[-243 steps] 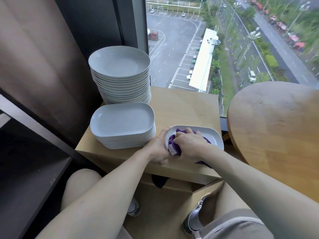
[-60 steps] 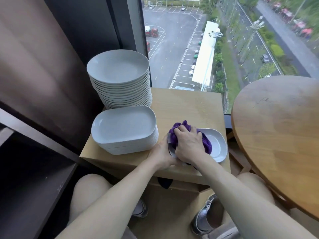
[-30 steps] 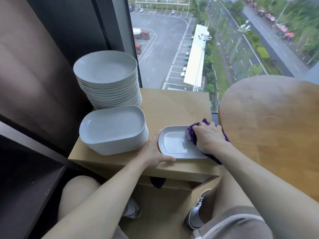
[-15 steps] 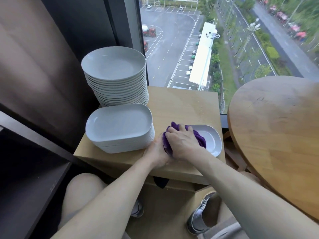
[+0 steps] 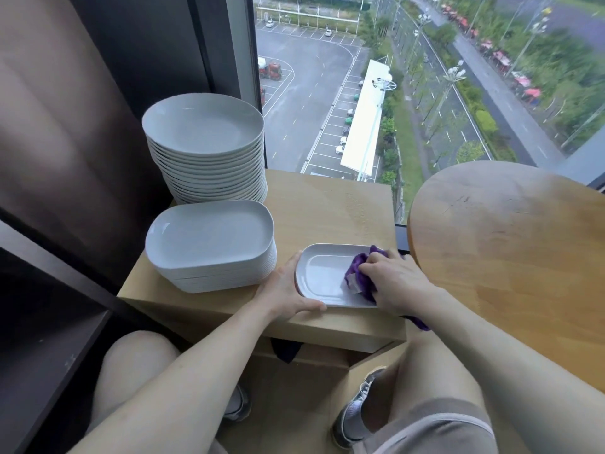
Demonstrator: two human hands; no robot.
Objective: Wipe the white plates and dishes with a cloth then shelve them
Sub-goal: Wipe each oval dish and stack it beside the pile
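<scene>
Two stacks of white crockery stood along the left edge of the wooden stand: a tall pile of round plates at its far left corner and, just in front, a lower pile of rounded oblong dishes at the near left corner. One single white dish lay at the stand's near edge towards the right corner, its left end clasped by the left hand, thumb along the near rim. The right hand clutched a bunched purple cloth pressed into the dish's right end, with a round wooden table just beside the stand's right edge.
</scene>
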